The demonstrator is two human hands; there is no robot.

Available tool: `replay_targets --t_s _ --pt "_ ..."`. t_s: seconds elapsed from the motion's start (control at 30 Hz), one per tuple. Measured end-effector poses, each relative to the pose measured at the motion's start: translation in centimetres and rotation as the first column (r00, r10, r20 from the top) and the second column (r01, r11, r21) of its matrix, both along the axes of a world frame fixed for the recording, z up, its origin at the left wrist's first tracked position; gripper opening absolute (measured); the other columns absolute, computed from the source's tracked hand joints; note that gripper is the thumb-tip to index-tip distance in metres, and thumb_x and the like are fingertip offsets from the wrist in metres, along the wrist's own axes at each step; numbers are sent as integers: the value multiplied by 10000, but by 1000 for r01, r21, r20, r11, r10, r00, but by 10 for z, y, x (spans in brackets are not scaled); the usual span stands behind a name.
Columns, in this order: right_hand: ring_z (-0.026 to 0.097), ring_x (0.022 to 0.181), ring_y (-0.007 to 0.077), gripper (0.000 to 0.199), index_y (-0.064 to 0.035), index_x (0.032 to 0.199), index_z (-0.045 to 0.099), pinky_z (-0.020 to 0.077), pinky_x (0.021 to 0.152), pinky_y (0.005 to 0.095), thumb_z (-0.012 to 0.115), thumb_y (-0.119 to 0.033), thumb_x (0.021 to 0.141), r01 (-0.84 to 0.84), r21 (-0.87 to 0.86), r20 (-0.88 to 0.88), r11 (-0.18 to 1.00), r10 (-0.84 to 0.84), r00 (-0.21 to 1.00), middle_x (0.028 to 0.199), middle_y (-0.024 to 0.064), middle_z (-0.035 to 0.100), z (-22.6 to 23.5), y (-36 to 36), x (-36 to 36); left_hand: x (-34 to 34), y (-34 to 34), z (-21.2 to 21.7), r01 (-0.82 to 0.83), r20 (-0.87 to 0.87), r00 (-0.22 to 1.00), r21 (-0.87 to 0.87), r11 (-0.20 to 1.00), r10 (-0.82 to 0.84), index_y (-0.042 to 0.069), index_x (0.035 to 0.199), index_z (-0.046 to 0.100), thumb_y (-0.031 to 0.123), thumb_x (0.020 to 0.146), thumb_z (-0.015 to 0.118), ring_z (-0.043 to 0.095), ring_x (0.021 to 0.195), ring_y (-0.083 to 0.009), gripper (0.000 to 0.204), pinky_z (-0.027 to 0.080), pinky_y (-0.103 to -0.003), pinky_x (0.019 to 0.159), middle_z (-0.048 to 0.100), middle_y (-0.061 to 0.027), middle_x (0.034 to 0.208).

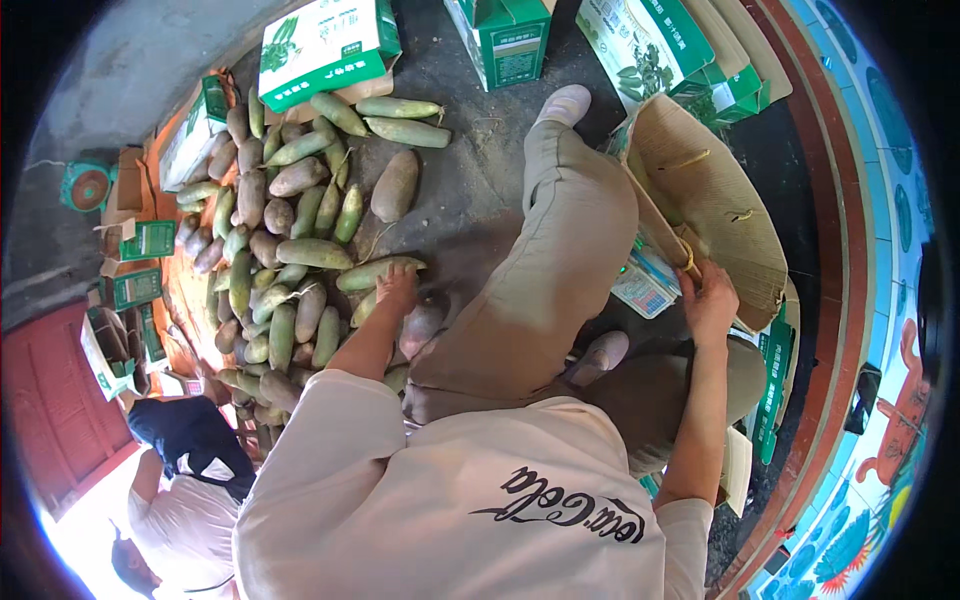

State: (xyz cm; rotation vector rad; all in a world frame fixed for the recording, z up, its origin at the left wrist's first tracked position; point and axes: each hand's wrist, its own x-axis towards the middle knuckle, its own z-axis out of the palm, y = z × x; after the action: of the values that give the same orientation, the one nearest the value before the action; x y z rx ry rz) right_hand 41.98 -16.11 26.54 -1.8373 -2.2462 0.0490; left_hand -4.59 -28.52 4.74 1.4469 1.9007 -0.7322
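Observation:
My left hand (397, 288) reaches to the right edge of a large pile of radishes (297, 178), some green, some dull reddish-brown. Its fingers are closed over the right end of a long green radish (364, 274), which still lies on the pile. A rounder reddish radish (424, 322) lies just beside this hand. At the right, my right hand (708, 302) grips the near edge of an open cardboard box (735, 210), by a yellow cord. The box is tilted, and a few green shapes inside are partly hidden by its wall.
A scale (645, 287) with a keypad shows beneath the box, beside my leg (560, 240). Green-and-white cartons (325, 50) stand along the far side, another carton (510, 45) farther right. Another person (190, 500) is at the lower left. A curved brown ledge (850, 200) borders the right.

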Motion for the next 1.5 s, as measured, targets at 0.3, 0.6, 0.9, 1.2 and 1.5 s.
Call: replay_targets --t_s 0.3,0.6,0.9,1.2,1.5 --pt "597 781 292 219 -64 868 616 481 694 389 722 -162 704 56 -34 -8 998 -57 998 824 106 624 1 -2 0 7 32 -19 161 10 987 -92 983 -161 217 1443 203 322 642 804 112 1413 -267 1007 191 -523 1107 185 -43 1515" --pt "579 766 282 215 -68 820 597 476 677 388 728 -166 681 53 -75 -27 996 -56 998 779 92 595 8 0 -7 4 36 -23 322 -117 927 -240 916 -356 213 1395 320 340 781 668 317 1322 -271 717 309 -490 1030 347 -67 1414" --pt "579 773 270 223 -79 810 581 479 692 387 716 -212 693 46 -54 -41 997 -49 998 775 77 589 2 2 -4 -35 -3 -32 274 -184 939 -104 956 -289 179 1201 509 239 872 544 498 1166 -304 336 447 -425 899 528 -102 1226" --pt "590 783 253 200 -93 773 591 484 698 375 702 -245 703 48 -18 -26 999 -48 999 756 71 591 -11 -4 4 -69 33 62 -113 39 993 489 865 108 77 1093 512 247 855 582 605 951 -366 301 485 -445 793 634 -188 1015" --pt "599 810 235 198 -97 806 614 482 717 362 674 -269 730 -3 -38 -7 999 2 1000 790 67 616 -13 -7 2 -2 133 248 -882 886 463 464 88 -28 -31 1233 452 177 925 547 568 968 -211 383 506 -335 779 554 -139 1138"
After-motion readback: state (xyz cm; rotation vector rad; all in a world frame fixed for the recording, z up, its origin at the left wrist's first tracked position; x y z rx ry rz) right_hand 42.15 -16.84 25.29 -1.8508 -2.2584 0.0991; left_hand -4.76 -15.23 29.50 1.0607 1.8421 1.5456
